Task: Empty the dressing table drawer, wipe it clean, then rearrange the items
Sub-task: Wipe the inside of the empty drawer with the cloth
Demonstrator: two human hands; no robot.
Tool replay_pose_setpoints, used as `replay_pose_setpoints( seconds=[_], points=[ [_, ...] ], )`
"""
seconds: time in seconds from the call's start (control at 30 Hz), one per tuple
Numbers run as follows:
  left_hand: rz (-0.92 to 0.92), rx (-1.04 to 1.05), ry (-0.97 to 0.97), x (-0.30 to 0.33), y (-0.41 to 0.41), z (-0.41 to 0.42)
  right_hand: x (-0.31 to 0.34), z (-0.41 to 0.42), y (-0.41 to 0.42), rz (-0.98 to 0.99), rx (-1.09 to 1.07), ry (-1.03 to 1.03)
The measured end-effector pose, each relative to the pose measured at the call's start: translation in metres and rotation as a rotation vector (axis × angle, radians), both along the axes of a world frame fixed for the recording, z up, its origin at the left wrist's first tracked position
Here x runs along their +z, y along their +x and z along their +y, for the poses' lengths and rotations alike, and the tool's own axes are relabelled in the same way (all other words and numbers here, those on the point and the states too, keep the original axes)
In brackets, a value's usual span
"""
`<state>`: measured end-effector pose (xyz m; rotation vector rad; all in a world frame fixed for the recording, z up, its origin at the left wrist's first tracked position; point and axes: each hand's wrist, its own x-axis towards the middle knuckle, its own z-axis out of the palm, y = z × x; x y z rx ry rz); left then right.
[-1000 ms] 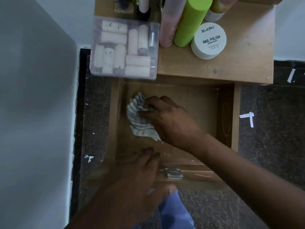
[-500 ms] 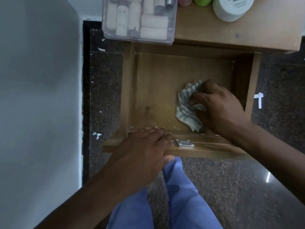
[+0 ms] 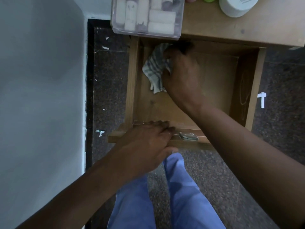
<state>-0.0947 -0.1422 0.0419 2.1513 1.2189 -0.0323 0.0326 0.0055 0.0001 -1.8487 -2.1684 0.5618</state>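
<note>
The wooden drawer (image 3: 219, 90) is pulled out below the dressing table top (image 3: 247, 28) and holds only the cloth. My right hand (image 3: 183, 75) presses a crumpled grey-and-white striped cloth (image 3: 156, 68) against the drawer's bottom in the back left corner. My left hand (image 3: 148, 142) grips the drawer's front panel (image 3: 189, 143), fingers over its top edge, just left of a small metal lock (image 3: 188, 136).
A clear plastic box (image 3: 145, 17) of small cream tubes overhangs the table top's front left edge. A white round jar (image 3: 236, 5) stands at the back. A pale wall (image 3: 41, 80) is at the left. Dark speckled floor and my blue trouser legs (image 3: 181, 195) lie below.
My right hand has swept the cloth from the drawer's front right area to its back left corner. My left hand stays on the front panel.
</note>
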Motion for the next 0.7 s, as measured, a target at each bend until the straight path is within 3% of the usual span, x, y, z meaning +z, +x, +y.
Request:
replay_pose_setpoints(
  seconds=[0.27, 0.4, 0.6, 0.7],
  points=[
    [-0.030, 0.014, -0.044, -0.009, -0.004, -0.005, -0.010, -0.027, -0.030, 0.159, 0.178, 0.017],
    [-0.011, -0.013, 0.116, -0.010, -0.005, -0.010, -0.003, -0.024, -0.015, 0.318, 0.243, -0.025],
    [0.012, 0.001, 0.275, -0.008, -0.005, -0.013, 0.005, -0.038, 0.010, 0.584, 0.205, -0.659],
    [0.006, 0.004, 0.332, -0.008, -0.003, -0.014, 0.011, -0.046, 0.010, 0.746, 0.109, -0.766]
  ],
)
